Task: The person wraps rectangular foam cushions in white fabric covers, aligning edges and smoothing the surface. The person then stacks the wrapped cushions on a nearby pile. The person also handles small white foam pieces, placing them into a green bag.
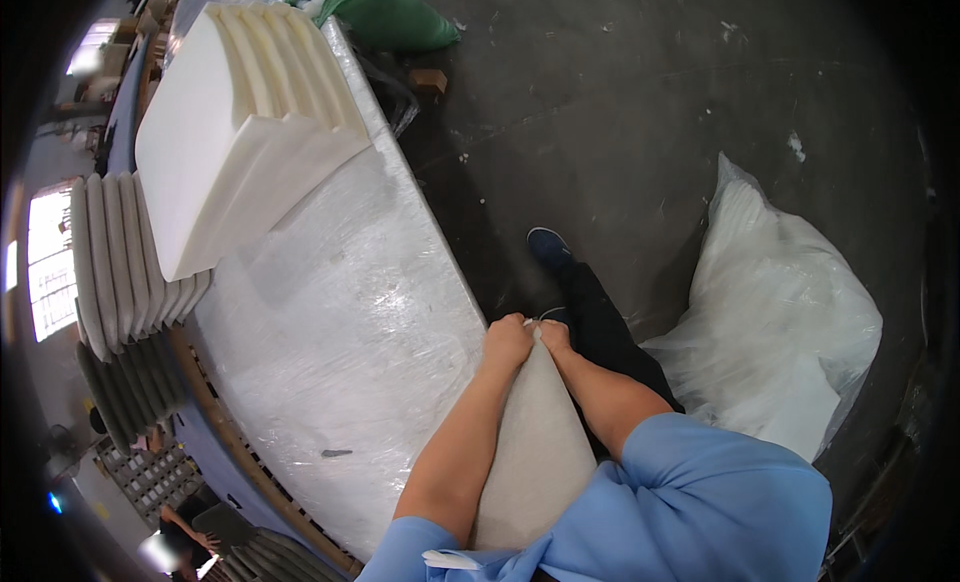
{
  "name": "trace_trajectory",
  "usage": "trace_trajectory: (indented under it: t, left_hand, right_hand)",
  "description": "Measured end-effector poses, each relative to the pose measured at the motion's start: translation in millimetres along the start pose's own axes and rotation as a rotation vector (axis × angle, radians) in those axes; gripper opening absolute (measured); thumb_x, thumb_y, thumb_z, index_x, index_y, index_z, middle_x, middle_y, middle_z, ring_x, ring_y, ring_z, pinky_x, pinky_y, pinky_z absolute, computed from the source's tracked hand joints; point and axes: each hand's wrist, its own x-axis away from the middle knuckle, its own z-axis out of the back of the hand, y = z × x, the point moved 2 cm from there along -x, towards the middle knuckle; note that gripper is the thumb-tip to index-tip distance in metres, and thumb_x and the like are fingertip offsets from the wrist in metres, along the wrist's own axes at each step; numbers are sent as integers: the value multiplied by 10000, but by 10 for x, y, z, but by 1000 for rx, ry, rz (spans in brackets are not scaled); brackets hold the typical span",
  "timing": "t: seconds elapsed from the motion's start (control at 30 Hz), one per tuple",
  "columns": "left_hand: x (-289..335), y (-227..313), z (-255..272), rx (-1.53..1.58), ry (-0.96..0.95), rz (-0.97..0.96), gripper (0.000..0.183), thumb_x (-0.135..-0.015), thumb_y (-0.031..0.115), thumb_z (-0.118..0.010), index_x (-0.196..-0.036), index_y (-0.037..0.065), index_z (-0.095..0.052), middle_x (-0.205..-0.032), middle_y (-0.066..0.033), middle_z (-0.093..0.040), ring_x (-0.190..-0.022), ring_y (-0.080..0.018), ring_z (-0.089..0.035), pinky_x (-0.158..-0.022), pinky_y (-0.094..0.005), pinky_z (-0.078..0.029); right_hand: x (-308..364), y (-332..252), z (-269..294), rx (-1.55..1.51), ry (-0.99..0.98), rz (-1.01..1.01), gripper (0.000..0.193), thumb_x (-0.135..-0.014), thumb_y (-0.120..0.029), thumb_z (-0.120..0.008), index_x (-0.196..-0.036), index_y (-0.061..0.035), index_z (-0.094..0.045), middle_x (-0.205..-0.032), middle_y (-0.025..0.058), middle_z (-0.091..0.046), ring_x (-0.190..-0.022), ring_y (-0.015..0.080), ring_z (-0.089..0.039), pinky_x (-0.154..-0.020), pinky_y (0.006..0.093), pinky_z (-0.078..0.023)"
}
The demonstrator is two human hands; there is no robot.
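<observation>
A beige fabric piece [535, 442], which looks like a cushion or its cover, rests against my body and narrows toward its far end. My left hand [508, 342] is closed on the far end from the left side. Close beside it, my right hand [553, 338] grips the same end from the right. A small whitish bit shows between the two fists. Whether foam fills the fabric I cannot tell. To the left lies the plastic-covered table [330, 332], its edge just beside my left hand.
White foam pads [250, 132] stand stacked on the table. Beyond are grey cushions [115, 252] and darker ones [130, 392]. A small dark object [337, 453] lies on the plastic. Floor: clear bag of white material [780, 302], green sack [390, 17], brown block [428, 80]. A co-worker's hand [205, 542] shows lower left.
</observation>
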Motion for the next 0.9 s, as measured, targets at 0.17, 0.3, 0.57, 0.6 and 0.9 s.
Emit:
trace_trajectory:
  t: [0.17,0.3,0.57,0.6,0.9]
  left_hand:
    - [192,-29,202,-16,45,-172,231,-897,240,-698,-1023,55,-751,-1005,-200,-734,-986,-404,-700,-881,-489,-545]
    - [236,30,249,-187,194,-233,179,-869,217,-713,-970,81,-772,-956,-157,-701,-955,-373,-686,-856,-477,-548]
    - [209,-21,121,-302,478,-345,115,-835,218,-688,-831,136,-768,-856,-69,-659,-860,-293,-641,-776,-446,-502]
    - [192,-23,95,-305,499,-349,115,-836,220,-683,-820,141,-764,-849,-58,-656,-861,-284,-635,-772,-442,-494]
    - [86,-16,43,-341,489,-326,90,-790,232,-708,-804,175,-776,-835,-3,-658,-852,-239,-631,-747,-422,-488]
  right_hand:
    - [250,-129,196,-813,-312,-468,473,-991,-537,-632,-1027,-75,-729,-957,41,-717,-883,188,-673,-803,379,-523]
    - [444,-461,614,-720,-650,-412,407,-968,-452,-710,-1170,-98,-710,-1109,39,-703,-991,185,-665,-865,385,-516]
    - [160,-791,667,5,-650,-305,355,-943,-318,-767,-1172,-47,-762,-1004,73,-753,-933,150,-659,-802,321,-515]
    - [148,-793,654,-13,-618,-226,274,-945,-271,-770,-1074,-31,-799,-941,78,-764,-880,139,-641,-806,310,-508]
    - [168,-719,546,-117,-503,-176,227,-965,-195,-742,-1045,13,-788,-925,42,-744,-832,113,-611,-762,298,-500]
